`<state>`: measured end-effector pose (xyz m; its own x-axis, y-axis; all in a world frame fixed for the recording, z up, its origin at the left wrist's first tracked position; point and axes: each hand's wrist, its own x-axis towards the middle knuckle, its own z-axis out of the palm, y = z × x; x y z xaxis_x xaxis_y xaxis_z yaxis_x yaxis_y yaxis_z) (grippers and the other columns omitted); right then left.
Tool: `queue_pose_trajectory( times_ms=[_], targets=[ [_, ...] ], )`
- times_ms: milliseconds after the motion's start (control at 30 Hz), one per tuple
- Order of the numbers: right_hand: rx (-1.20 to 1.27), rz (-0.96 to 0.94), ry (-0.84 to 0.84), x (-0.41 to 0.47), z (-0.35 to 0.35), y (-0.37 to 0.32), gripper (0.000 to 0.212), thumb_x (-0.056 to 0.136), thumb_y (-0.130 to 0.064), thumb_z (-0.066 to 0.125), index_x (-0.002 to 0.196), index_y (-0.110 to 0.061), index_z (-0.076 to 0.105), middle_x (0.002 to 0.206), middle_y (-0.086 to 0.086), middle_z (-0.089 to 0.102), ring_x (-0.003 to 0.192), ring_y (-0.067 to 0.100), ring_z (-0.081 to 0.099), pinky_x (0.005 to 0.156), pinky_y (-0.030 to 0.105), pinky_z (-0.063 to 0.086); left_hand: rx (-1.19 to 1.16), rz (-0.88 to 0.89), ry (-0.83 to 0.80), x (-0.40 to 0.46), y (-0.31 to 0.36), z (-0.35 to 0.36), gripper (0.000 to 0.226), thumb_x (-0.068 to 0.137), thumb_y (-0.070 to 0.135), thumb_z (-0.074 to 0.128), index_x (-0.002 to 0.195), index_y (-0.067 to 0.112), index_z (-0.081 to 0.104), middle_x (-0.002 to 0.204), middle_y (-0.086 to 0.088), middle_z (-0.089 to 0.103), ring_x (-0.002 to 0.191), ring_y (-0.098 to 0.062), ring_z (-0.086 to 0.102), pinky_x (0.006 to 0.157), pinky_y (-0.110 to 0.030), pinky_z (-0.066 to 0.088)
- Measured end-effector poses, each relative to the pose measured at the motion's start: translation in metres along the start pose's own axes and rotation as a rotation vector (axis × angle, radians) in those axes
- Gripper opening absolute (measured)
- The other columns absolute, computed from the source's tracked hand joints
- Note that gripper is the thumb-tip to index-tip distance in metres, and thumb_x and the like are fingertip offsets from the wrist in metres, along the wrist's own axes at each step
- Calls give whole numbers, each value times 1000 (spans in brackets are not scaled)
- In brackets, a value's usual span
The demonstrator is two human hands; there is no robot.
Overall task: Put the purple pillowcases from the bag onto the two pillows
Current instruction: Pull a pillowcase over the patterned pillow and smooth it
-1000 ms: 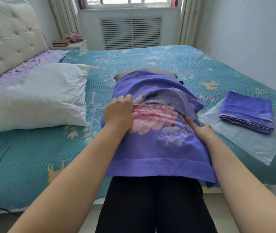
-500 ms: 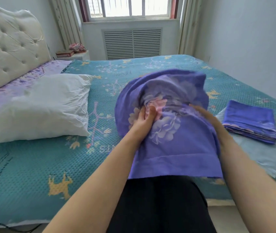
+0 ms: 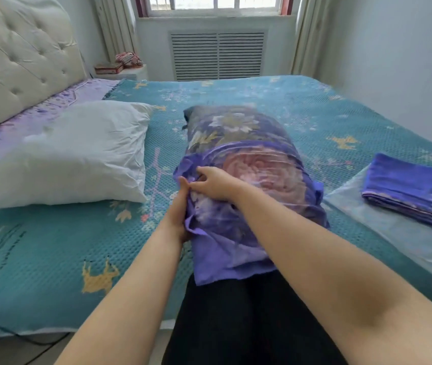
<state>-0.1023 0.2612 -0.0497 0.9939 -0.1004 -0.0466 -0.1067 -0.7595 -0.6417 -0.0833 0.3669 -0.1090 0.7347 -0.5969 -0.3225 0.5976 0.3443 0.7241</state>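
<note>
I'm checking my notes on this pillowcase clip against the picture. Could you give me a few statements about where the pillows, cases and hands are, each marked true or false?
1. The white pillow lies bare on the bed, left of the pillow being covered. True.
2. The folded purple pillowcase lies on the white pillow. False: it lies on the clear plastic bag, at the right of the bed.
3. Both hands are at the left side of the purple pillowcase on the middle pillow. True: the right hand reaches across to it, and the left hand grips its edge.
4. The teal bedspread is plain. False: it carries printed figures and flowers.
</note>
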Motion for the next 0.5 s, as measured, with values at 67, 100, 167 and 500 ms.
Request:
queue_pose_trajectory(
  times_ms=[67, 100, 167, 500],
  targets=[
    [342, 11, -71, -11, 16, -2, 44, 94, -23, 57, 131, -2, 47, 123, 17, 61, 102, 22, 61, 86, 34, 46, 37, -36, -30, -3, 6, -21, 45, 89, 44, 47, 112, 12, 67, 104, -13, 71, 99, -23, 68, 81, -36, 57],
    [424, -3, -80, -16, 20, -2, 46, 94, -20, 55, 137, -7, 43, 123, 11, 62, 105, 22, 61, 89, 34, 47, 94, -53, -23, -6, 9, -27, 37, 90, 37, 49, 105, 11, 69, 94, -12, 73, 86, -21, 71, 71, -33, 59],
    [459, -98, 0, -29, 26, 2, 42, 95, -16, 55, 135, -10, 47, 110, 1, 62, 95, 18, 60, 87, 34, 50, 251, -102, 60, -4, 11, -32, 31, 94, 29, 50, 89, 8, 72, 77, -10, 74, 67, -18, 71, 58, -27, 58],
    [-361, -289, 797, -132, -30, 164, 46, 87, -47, 55, 116, -13, 60, 114, 11, 55, 109, 27, 52, 95, 37, 43, 711, 381, 573, 7, 3, -35, 72, 73, 30, 78, 129, 4, 41, 122, -12, 54, 105, -24, 56, 92, -35, 44]
  ],
)
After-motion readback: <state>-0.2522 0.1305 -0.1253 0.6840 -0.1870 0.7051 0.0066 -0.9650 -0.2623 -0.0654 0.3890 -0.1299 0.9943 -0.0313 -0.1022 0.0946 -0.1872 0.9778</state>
